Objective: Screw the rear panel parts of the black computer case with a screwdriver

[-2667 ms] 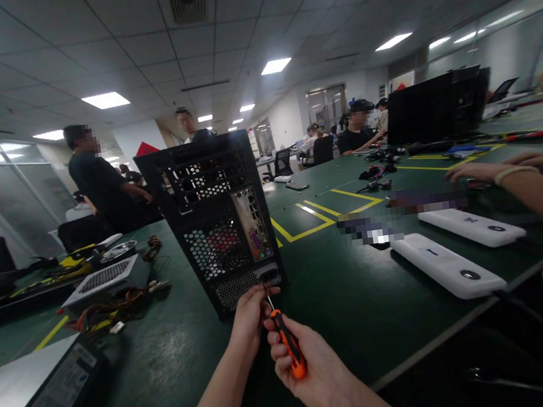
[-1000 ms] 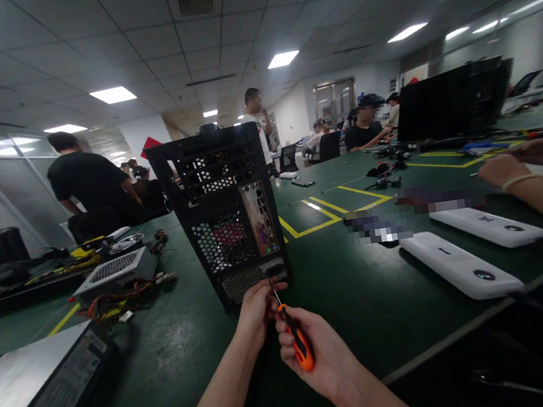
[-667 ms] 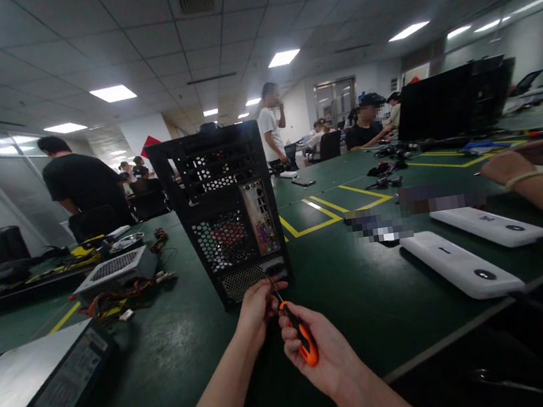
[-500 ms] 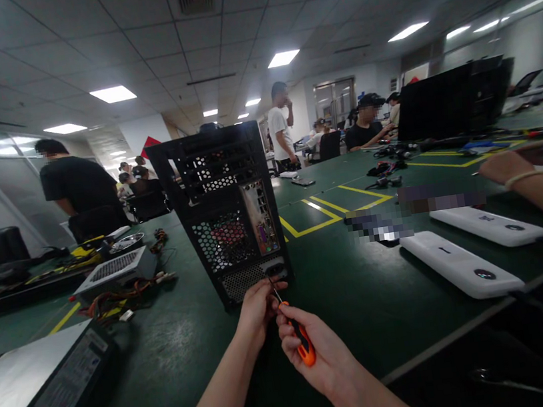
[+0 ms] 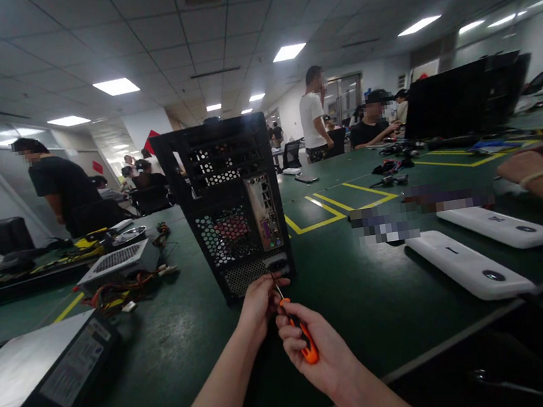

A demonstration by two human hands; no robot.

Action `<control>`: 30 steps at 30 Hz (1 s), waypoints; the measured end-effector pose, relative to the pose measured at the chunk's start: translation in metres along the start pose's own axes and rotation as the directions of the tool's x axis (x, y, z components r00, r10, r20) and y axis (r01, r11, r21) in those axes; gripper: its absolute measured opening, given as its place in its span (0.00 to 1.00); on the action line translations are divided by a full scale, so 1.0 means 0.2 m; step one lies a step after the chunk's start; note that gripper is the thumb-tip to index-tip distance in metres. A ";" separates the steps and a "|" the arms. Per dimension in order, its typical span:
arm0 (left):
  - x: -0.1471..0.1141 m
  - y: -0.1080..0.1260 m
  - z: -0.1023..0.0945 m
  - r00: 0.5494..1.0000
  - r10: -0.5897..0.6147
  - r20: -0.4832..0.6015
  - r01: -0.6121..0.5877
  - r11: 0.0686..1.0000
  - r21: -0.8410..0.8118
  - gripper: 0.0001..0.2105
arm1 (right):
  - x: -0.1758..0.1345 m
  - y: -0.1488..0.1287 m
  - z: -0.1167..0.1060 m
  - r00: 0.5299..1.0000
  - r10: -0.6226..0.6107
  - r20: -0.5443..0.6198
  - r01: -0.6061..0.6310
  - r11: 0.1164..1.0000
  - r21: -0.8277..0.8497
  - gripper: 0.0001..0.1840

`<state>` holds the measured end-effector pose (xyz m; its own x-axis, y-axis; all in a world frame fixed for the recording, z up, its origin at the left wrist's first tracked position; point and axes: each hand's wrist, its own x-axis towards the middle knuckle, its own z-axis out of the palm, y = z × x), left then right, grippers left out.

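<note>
A black computer case [image 5: 230, 199] stands upright on the green table, its rear panel with ports and honeycomb vents facing me. My right hand [image 5: 328, 347] is closed around the orange-and-black handle of a screwdriver [image 5: 309, 350], whose thin shaft points up and away toward the case's lower right rear corner. By the screwdriver's tip, my left hand [image 5: 256, 306] has its thumb and fingers pinched together, just in front of the power supply panel. Whatever lies between those fingertips is too small to make out.
Two power supply units [image 5: 37, 371] [image 5: 118, 262] with loose cables lie on the left. White oblong devices [image 5: 466, 263] [image 5: 499, 225] rest on the right, near another person's hand [image 5: 532, 167]. A black monitor [image 5: 459, 99] stands farther back. The table's front edge [image 5: 424, 357] runs below my hands.
The view has shifted slightly, so the case and table appear a little to the right. Both hands keep nearly the same pose at the case. People in the background have moved.
</note>
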<state>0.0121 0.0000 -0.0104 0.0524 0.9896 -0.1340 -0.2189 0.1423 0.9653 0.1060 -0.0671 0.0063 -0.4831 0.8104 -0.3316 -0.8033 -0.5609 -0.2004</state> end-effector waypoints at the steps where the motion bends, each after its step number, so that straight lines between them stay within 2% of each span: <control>1: 0.00 0.00 0.00 1.000 0.001 -0.004 -0.001 1.000 0.007 0.12 | 0.00 0.01 0.00 1.000 -0.002 0.004 0.002 1.000 -0.008 0.07; 7: 0.00 0.02 0.02 0.999 -0.004 -0.046 0.005 1.000 0.031 0.11 | 0.01 0.03 -0.03 0.998 0.010 0.062 -0.008 0.999 -0.035 0.14; 13: -0.02 0.02 0.02 1.000 0.011 -0.025 -0.010 1.000 0.017 0.11 | 0.01 0.02 -0.03 0.999 -0.027 0.030 0.027 0.999 -0.017 0.07; 20: 0.00 0.01 0.01 0.999 0.048 -0.026 -0.047 0.999 0.014 0.10 | 0.00 0.02 -0.04 0.999 -0.007 0.045 0.007 1.000 -0.002 0.15; 26: 0.01 0.00 -0.01 0.996 0.084 -0.017 -0.083 0.995 0.056 0.12 | 0.00 0.03 -0.03 0.995 -0.099 -0.005 0.099 0.995 0.005 0.07; 30: 0.01 -0.01 -0.01 0.995 0.097 -0.016 -0.096 0.992 0.077 0.11 | 0.00 0.04 -0.02 0.995 -0.088 -0.039 0.084 0.992 -0.097 0.08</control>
<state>0.0099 0.0022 -0.0129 0.0157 0.9989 -0.0431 -0.1470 0.0449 0.9881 0.1012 -0.0722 0.0014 -0.3966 0.8494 -0.3481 -0.8034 -0.5047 -0.3159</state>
